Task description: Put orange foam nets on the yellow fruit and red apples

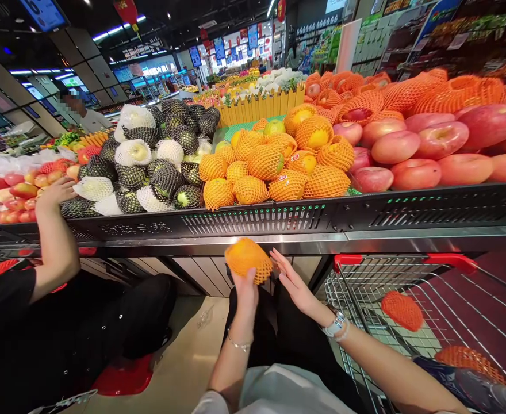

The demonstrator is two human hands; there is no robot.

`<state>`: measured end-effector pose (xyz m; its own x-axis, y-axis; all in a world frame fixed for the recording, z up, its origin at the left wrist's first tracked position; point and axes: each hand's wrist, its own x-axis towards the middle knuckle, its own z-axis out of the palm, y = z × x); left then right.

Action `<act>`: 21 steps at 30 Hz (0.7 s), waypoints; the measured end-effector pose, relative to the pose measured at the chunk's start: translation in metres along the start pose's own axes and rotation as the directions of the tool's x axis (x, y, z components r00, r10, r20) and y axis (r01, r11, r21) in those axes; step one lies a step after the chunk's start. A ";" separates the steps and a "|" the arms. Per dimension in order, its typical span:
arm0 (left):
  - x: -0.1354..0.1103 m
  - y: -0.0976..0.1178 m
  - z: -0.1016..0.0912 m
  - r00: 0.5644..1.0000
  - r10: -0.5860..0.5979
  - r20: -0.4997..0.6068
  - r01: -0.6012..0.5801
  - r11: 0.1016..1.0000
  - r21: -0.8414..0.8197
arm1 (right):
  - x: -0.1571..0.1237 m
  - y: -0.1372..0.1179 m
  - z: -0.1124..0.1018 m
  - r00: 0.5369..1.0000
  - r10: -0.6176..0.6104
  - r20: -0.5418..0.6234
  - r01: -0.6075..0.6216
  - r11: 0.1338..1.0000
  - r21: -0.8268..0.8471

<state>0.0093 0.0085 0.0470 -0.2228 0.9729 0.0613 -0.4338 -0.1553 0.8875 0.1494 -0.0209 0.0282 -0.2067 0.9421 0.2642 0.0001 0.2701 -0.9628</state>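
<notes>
My left hand (245,287) is closed round an orange fruit in an orange foam net (248,259), held up just below the edge of the fruit stand (253,219). Beside it, my right hand (291,280) is open, its fingertips close to the fruit's right side. A watch and a bracelet sit on my right wrist. On the stand above lies a pile of the same netted orange fruits (274,164).
A shopping cart (408,270) with red corners stands at my right and holds netted fruits (402,310). Another person in black sits at the left, a hand (54,192) on the stand by white- and black-netted fruits (149,161). Red apples (429,146) fill the right.
</notes>
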 end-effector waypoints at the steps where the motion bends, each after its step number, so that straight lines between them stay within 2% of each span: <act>1: 0.021 0.020 0.004 0.998 0.069 -0.015 -0.069 0.998 0.011 | 0.001 0.000 -0.004 1.000 0.004 -0.004 -0.004 0.999 -0.047; 2: 0.046 0.044 0.010 0.977 0.213 -0.018 -0.211 0.973 0.096 | 0.003 0.000 -0.009 1.000 0.004 -0.009 -0.005 0.994 -0.112; 3: 0.073 0.070 0.018 0.933 0.358 0.032 -0.356 0.912 0.205 | 0.006 0.000 -0.014 1.000 -0.001 -0.014 -0.002 0.983 -0.186; 5: 0.131 0.123 0.043 0.792 0.586 0.172 -0.598 0.687 0.413 | 0.012 0.003 -0.025 1.000 -0.019 -0.018 0.012 0.945 -0.327; 6: 0.161 0.147 0.059 0.734 0.630 0.254 -0.653 0.554 0.516 | 0.015 0.004 -0.028 1.000 -0.024 -0.014 0.017 0.924 -0.383; 7: 0.188 0.168 0.075 0.698 0.635 0.330 -0.671 0.420 0.611 | 0.018 0.006 -0.031 1.000 -0.023 -0.008 0.017 0.905 -0.426; 9: 0.236 0.196 0.105 0.672 0.578 0.462 -0.658 0.180 0.731 | 0.024 0.010 -0.035 1.000 -0.014 0.005 0.014 0.877 -0.480; 12: 0.282 0.206 0.134 0.723 0.363 0.587 -0.587 -0.124 0.800 | 0.028 0.007 -0.044 0.999 -0.040 -0.002 0.033 0.850 -0.526; 14: 0.297 0.201 0.139 0.738 0.178 0.651 -0.601 -0.266 0.754 | 0.025 0.000 -0.062 0.994 -0.099 -0.053 0.054 0.839 -0.542; 16: 0.304 0.196 0.139 0.721 0.025 0.693 -0.650 -0.321 0.688 | 0.015 -0.007 -0.095 0.968 -0.179 -0.174 0.053 0.830 -0.554; 17: 0.307 0.195 0.137 0.714 -0.028 0.700 -0.670 -0.318 0.671 | 0.007 -0.009 -0.115 0.938 -0.212 -0.273 0.023 0.826 -0.564; 18: 0.309 0.196 0.136 0.712 -0.068 0.699 -0.682 -0.301 0.666 | -0.002 -0.008 -0.138 0.885 -0.232 -0.405 -0.048 0.818 -0.574; 19: 0.311 0.197 0.135 0.710 -0.104 0.696 -0.693 -0.271 0.667 | -0.013 -0.004 -0.161 0.794 -0.236 -0.560 -0.168 0.800 -0.575; 21: 0.316 0.201 0.132 0.691 -0.147 0.708 -0.722 -0.181 0.668 | -0.039 0.012 -0.201 0.563 -0.159 -0.811 -0.521 0.693 -0.498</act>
<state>-0.0332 0.3070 0.3052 0.5276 0.8164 0.2348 0.8223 -0.5602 0.1001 0.3542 -0.0143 0.0177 0.6772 0.6487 0.3473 0.5949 -0.2049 -0.7772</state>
